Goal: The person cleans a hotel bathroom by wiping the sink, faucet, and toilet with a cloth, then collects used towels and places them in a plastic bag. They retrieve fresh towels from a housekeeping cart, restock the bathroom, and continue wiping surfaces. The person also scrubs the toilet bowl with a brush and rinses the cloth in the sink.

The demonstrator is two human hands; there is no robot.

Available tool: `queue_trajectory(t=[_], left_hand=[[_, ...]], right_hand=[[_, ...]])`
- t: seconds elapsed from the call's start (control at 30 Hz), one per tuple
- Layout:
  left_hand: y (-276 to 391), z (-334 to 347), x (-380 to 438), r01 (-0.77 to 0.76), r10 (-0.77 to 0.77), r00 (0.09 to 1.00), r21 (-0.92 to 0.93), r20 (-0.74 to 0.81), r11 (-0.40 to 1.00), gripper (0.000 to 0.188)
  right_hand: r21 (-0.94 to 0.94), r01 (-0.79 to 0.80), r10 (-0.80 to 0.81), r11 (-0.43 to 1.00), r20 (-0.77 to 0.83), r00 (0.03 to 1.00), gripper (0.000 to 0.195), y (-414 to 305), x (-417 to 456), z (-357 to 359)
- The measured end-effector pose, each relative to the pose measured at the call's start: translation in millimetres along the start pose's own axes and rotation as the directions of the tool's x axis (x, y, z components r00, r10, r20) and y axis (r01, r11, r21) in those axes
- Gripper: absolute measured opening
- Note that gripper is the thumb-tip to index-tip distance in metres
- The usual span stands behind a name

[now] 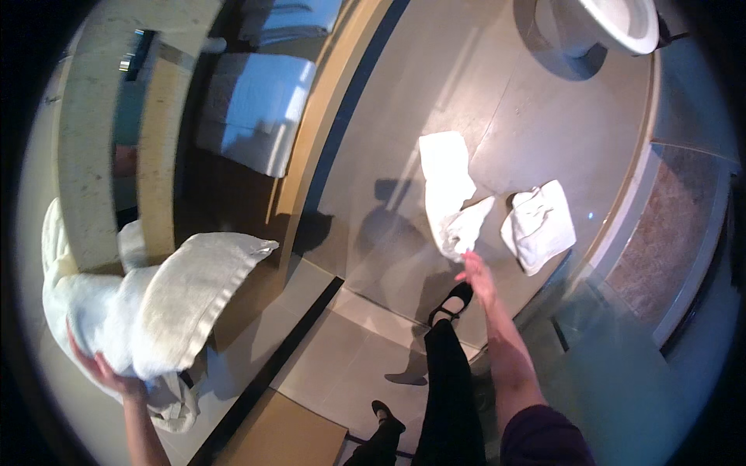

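Observation:
My left hand [111,376] is against a bundle of white towels [105,314], thumb and fingers spread over the cloth. The bundle sits by the end of a pale stone counter [87,175], and a folded towel with a ribbed edge lies at its right side. Low on the bundle, another piece of cloth [175,405] hangs down. My right hand [479,278] reaches to the near end of a long, crumpled white towel [446,175] on the floor. Its fingers are extended and apart, at the towel's edge. A second white towel [541,227] lies loosely folded to the right.
Folded towels [256,110] rest on a shelf under the counter, beside a wooden edge [326,87]. A white toilet [623,26] stands at the far right. A raised floor step [379,309] lies near my shoe [451,303]. Glass [629,361] stands at right.

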State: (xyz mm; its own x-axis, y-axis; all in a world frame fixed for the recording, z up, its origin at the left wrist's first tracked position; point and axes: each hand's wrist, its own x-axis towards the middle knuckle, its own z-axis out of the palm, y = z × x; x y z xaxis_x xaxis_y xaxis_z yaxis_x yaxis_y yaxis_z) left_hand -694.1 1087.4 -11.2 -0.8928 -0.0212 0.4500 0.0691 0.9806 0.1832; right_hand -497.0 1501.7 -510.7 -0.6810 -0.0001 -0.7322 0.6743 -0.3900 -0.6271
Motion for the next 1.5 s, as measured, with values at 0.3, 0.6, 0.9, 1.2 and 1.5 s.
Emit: queue_trajectory(t=[0.3, 0.6, 0.9, 1.2, 1.5], left_hand=[[62.3, -3.4, 14.9, -0.312, 0.271, 0.949, 0.357, 0.160, 0.881, 0.048], [242.8, 101.6, -233.4, 0.948, 0.301, -0.260, 0.301, 0.918, -0.100, 0.050], [300.1, 24.3, -64.6, 0.578, 0.738, 0.254, -0.710, 0.625, 0.402, 0.047], [298.9, 14.0, 56.7, 0.129, 0.563, 0.734, -0.891, 0.381, 0.435, 0.034], [242.4, -5.6, 189.7, -0.054, 0.389, 0.913, -0.910, 0.121, 0.410, 0.034]], right_hand=[[0.291, 0.021, -0.098, 0.956, 0.252, 0.963, 0.034, -197.4, -259.6, 74.9], [0.051, 0.477, -0.199, 0.877, 0.944, 0.265, 0.023, -277.6, -387.4, 88.1], [-0.122, 0.291, -0.274, 0.949, 0.138, 0.952, 0.047, -380.2, -342.3, 43.4], [-0.017, 0.534, -0.533, 0.845, 0.043, 0.845, 0.038, -521.3, -269.7, 173.7], [0.235, 0.700, -0.737, 0.674, 0.152, 0.659, 0.027, -635.6, -198.3, 263.9]])
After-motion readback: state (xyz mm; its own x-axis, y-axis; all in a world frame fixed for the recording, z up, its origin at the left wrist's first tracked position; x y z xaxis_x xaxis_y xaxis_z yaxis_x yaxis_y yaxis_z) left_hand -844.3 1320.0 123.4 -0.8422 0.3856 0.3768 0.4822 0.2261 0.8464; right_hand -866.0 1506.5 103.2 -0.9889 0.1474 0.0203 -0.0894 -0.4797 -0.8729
